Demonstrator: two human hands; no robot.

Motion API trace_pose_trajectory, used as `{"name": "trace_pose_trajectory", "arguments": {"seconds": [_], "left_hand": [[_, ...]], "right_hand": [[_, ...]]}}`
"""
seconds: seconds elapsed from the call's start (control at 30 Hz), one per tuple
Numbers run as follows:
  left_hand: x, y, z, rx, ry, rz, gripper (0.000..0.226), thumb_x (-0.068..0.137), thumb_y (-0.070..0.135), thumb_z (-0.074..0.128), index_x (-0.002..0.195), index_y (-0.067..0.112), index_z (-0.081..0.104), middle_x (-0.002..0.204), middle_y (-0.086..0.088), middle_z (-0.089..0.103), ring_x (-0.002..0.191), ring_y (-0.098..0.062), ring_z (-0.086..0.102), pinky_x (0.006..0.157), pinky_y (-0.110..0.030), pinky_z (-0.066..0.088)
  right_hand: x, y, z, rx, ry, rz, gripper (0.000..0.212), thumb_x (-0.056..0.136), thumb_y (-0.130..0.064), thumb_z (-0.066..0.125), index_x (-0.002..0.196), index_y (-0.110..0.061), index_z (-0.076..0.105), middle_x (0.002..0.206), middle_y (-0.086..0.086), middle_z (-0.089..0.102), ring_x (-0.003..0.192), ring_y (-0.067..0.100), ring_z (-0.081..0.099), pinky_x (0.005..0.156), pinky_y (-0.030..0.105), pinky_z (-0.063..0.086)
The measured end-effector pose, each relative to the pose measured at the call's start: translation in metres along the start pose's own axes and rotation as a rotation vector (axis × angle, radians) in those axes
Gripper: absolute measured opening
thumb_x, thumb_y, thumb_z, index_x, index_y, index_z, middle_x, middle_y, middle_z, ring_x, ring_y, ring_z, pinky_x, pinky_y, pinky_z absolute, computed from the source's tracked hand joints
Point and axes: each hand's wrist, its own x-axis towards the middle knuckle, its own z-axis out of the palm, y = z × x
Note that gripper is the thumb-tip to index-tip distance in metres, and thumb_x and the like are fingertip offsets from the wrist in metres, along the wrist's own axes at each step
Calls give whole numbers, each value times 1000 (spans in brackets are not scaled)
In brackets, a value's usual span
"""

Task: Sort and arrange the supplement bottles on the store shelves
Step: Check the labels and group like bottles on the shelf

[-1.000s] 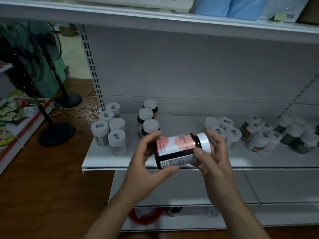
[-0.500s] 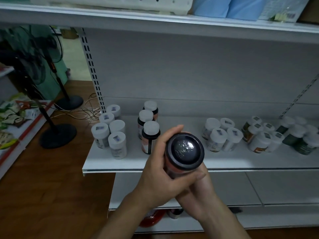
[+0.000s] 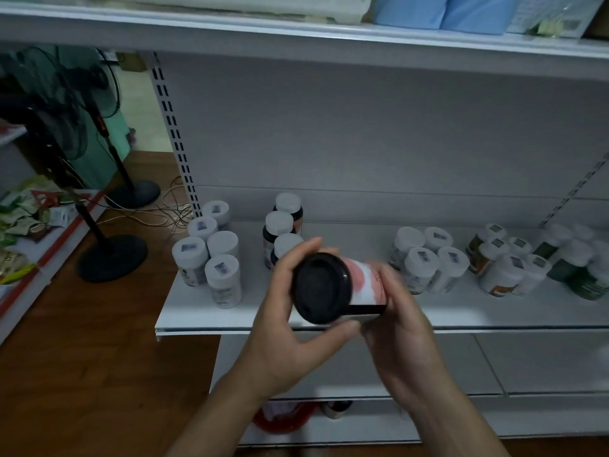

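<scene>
I hold a dark supplement bottle [image 3: 333, 288] with a pink and white label in front of the white shelf [image 3: 329, 313], its black bottom turned toward me. My left hand [image 3: 290, 324] grips the bottle's near end, fingers over the top and thumb underneath. My right hand [image 3: 400, 328] wraps round the far end, and the cap is hidden. Behind my hands stand three matching dark bottles [image 3: 280, 227] with white caps.
White-capped bottles stand in groups on the shelf: a white cluster [image 3: 211, 252] at left, another [image 3: 428, 262] right of centre, brown-labelled ones [image 3: 501, 258] and green ones [image 3: 580, 262] at far right. A standing fan [image 3: 108, 255] and cables occupy the floor left. A red object [image 3: 283, 420] lies below.
The bottle lay sideways with its label up, was turned bottom toward me, and now tilts right so the label shows again. My hands stayed in front of the shelf edge.
</scene>
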Motion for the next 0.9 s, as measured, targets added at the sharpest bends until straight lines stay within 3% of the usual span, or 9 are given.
{"name": "trace_pose_trajectory", "arguments": {"seconds": [0.1, 0.2, 0.3, 0.43, 0.53, 0.63, 0.73, 0.83, 0.9], "left_hand": [[-2, -6, -8, -53, -13, -23, 78, 79, 12, 73, 141, 39, 36, 143, 6, 47, 132, -27, 48, 101, -41, 50], [-3, -6, -9, -130, -31, -48, 71, 78, 10, 72, 136, 38, 42, 140, 3, 47, 125, -30, 53, 94, -45, 54], [-2, -6, -10, -189, -20, -85, 66, 76, 11, 74, 132, 31, 46, 135, 2, 51, 122, -29, 55, 90, -40, 55], [-2, -6, -14, -296, 20, -235, 61, 71, 23, 75, 127, 31, 53, 118, 6, 64, 110, -16, 63, 85, -29, 54], [-4, -6, -11, -318, -16, -333, 58, 71, 37, 71, 125, 27, 55, 115, 4, 68, 110, -16, 64, 82, -25, 54], [-7, -5, -9, -267, -18, -297, 67, 73, 32, 73, 134, 29, 46, 129, 6, 60, 122, -16, 57, 90, -33, 54], [-9, -2, -9, -213, -58, -213, 63, 77, 23, 72, 135, 27, 47, 132, 3, 55, 123, -19, 54, 93, -39, 54], [-6, -2, -5, -281, 21, -290, 47, 76, 30, 74, 121, 29, 61, 117, -5, 64, 104, -23, 65, 79, -32, 57], [-5, -5, -1, -316, 92, -372, 45, 75, 44, 71, 118, 33, 63, 117, -13, 64, 98, -30, 67, 79, -35, 57]], "right_hand": [[1, -9, -8, -197, 19, -216, 28, 78, -35, 68, 104, -25, 65, 107, -4, 68, 91, 12, 64, 73, 27, 51], [-4, -10, -9, -298, -35, -341, 28, 81, -24, 68, 108, -23, 62, 115, -8, 66, 99, 6, 65, 72, 21, 53], [-5, -8, -13, -326, -99, -388, 40, 79, -25, 69, 117, -20, 59, 123, -7, 63, 109, 10, 62, 76, 23, 55], [-7, -13, -21, -472, -241, -402, 62, 76, -26, 70, 134, -21, 49, 133, -13, 56, 121, 9, 55, 90, 24, 51], [-8, -13, -23, -537, -228, -407, 60, 75, -32, 70, 131, -24, 52, 132, -12, 59, 124, 6, 53, 92, 18, 48], [-7, -10, -22, -493, -107, -263, 47, 71, -51, 67, 115, -36, 65, 117, -8, 68, 108, 13, 63, 80, 27, 54], [-7, -9, -26, -430, -98, -110, 47, 69, -60, 64, 111, -41, 65, 114, -5, 70, 101, 18, 68, 81, 39, 55], [-12, -12, -27, -390, -160, -144, 54, 74, -46, 68, 126, -38, 57, 131, -11, 60, 113, 15, 63, 79, 33, 55], [-16, -13, -28, -378, -169, -212, 57, 77, -26, 73, 130, -32, 53, 132, -10, 59, 117, 11, 59, 78, 26, 55]]}}
